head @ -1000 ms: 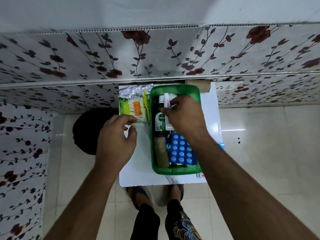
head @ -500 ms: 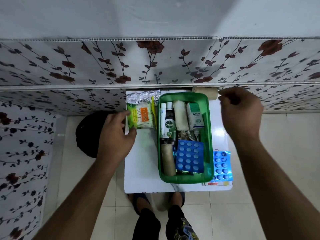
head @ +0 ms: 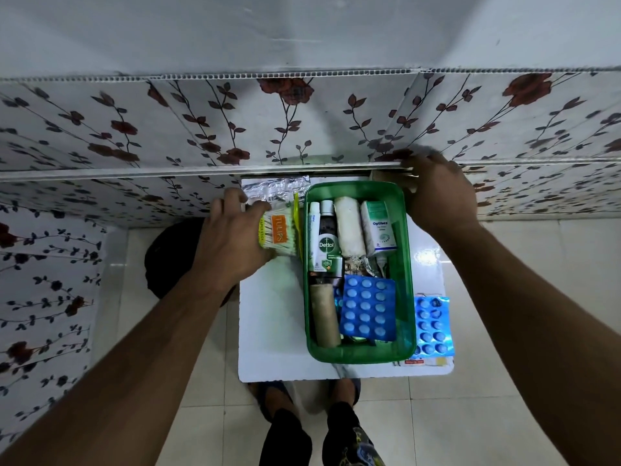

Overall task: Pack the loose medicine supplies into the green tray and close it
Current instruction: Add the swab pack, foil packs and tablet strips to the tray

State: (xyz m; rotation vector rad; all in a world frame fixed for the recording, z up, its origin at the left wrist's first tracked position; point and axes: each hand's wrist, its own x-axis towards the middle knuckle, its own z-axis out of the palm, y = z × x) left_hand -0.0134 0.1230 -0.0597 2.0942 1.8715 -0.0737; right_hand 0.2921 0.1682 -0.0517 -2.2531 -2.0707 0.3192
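Observation:
The green tray stands open on a small white table. Inside lie a Dettol bottle, a white gauze roll, an Optibex box, a tan roll and a blue blister pack. My left hand grips the packet of Tulips cotton swabs just left of the tray. My right hand covers a tan roll at the table's far right corner; only its end shows. A second blue blister pack lies right of the tray. A silver foil strip lies behind the swabs.
A wall panel with a flower print overhangs the table's far edge. A dark round object sits on the floor left of the table. My feet stand on pale tiles in front.
My right hand left the tray and reached to the far right corner onto the tan roll. My left hand closed further over the swab packet.

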